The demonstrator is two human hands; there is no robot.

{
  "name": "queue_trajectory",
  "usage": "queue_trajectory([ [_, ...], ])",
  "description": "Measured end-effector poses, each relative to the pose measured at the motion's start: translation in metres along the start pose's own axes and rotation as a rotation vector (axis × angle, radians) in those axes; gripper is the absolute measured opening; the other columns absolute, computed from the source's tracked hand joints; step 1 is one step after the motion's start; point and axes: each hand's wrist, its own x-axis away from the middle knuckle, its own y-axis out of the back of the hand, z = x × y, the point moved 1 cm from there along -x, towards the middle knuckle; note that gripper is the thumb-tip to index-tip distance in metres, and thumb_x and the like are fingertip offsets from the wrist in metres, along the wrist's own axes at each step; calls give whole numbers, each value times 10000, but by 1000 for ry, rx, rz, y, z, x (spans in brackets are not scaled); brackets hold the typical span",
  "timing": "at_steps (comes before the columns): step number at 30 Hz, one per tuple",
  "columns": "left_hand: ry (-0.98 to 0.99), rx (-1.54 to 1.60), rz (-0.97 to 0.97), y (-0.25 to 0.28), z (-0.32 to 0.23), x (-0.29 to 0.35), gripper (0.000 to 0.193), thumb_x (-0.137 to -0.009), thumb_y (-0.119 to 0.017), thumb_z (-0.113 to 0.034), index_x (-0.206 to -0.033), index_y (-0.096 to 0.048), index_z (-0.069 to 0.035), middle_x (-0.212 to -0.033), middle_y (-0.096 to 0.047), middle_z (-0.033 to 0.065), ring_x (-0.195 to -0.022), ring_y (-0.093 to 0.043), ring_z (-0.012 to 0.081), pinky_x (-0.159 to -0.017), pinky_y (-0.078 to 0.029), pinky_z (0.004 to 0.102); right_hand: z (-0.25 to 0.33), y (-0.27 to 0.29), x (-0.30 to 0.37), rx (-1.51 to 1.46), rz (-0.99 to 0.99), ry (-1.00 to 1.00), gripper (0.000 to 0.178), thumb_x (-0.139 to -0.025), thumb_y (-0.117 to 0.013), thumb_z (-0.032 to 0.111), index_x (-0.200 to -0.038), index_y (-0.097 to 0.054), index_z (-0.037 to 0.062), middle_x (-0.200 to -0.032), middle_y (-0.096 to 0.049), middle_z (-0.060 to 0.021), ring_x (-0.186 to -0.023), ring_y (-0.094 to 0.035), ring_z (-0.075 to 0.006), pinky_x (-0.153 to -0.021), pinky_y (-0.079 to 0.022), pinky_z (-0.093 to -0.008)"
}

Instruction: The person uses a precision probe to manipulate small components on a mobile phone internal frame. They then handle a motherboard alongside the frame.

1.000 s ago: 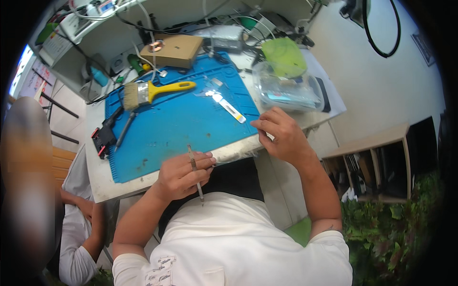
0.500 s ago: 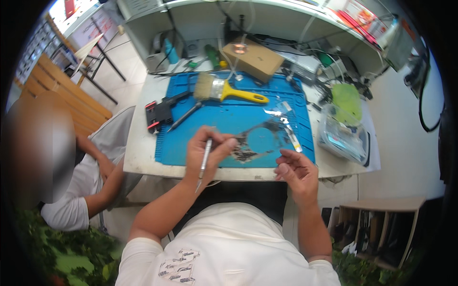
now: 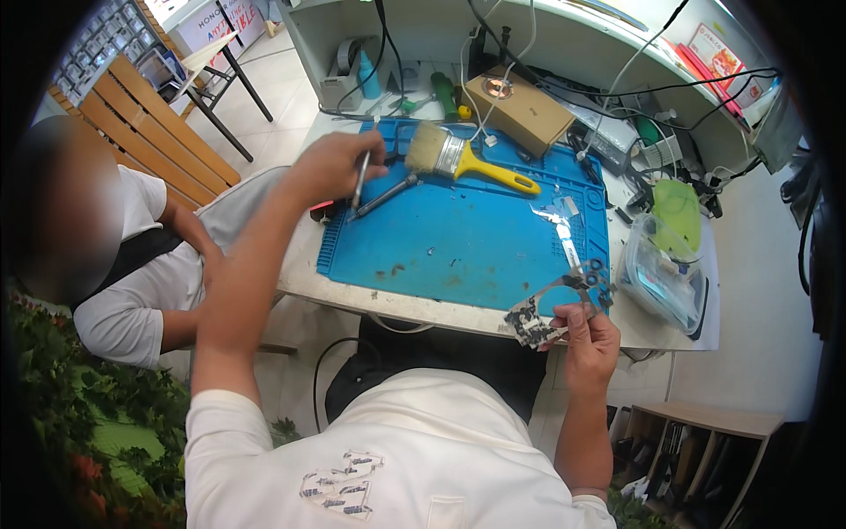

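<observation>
The left hand reaches to the far left corner of the blue work mat, fingers pinched around thin metal tweezers. The right hand grips a dark metal frame piece at the mat's near right edge. A yellow-handled brush lies farther back, beside a cardboard box.

I see matt blue rubbery work mat, glossy yellow plastic brush handle, brown cardboard box, slatted wooden bench, thin metal frame part.
</observation>
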Motion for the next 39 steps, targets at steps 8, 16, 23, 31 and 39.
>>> queue_trajectory([
  [8,-260,-458,157,10,62,-104,243,-941,-626,70,-1032,-740,-125,-1116,-747,101,-1080,-742,353,-918,-586,482,14,3,-6,98,238,-144,499,-1233,-565,340,-1127,-818,-76,-982,-794,-113,-871,-716,-170,-848,-561,-319],
  [16,-126,-74,33,3,60,-107,399,-988,-655,43,-1245,-864,-179,-1280,-826,108,-1137,-782,315,-1017,-623,445,9,35,13,112,138,-175,539,-1219,-570,382,-1118,-815,-88,-923,-765,-109,-860,-707,-171,-811,-536,-304],
  [23,-576,-162,-205,-38,-36,-77,357,-910,-918,-262,-1242,-856,-145,-1358,-783,77,-1328,-682,297,-1112,-571,454,4,28,-11,-46,162,-247,486,-1187,-575,327,-1248,-778,-111,-1015,-762,-135,-877,-747,-240,-808,-643,-387],
  [31,-569,-308,20,-48,-91,-100,486,-844,-992,-317,-1274,-858,-134,-1299,-713,61,-1252,-670,290,-1104,-561,440,-3,29,-37,-159,325,-354,496,-1181,-564,317,-1302,-760,-122,-1051,-742,-129,-835,-774,-283,-750,-687,-430],
  [39,-467,-263,99,-63,-94,-122,356,-896,-935,-262,-1182,-836,-76,-1127,-715,90,-1110,-721,300,-958,-616,437,-9,24,-48,-219,326,-429,529,-1191,-484,323,-1261,-749,-130,-1003,-710,-121,-718,-759,-284,-674,-677,-425],
])
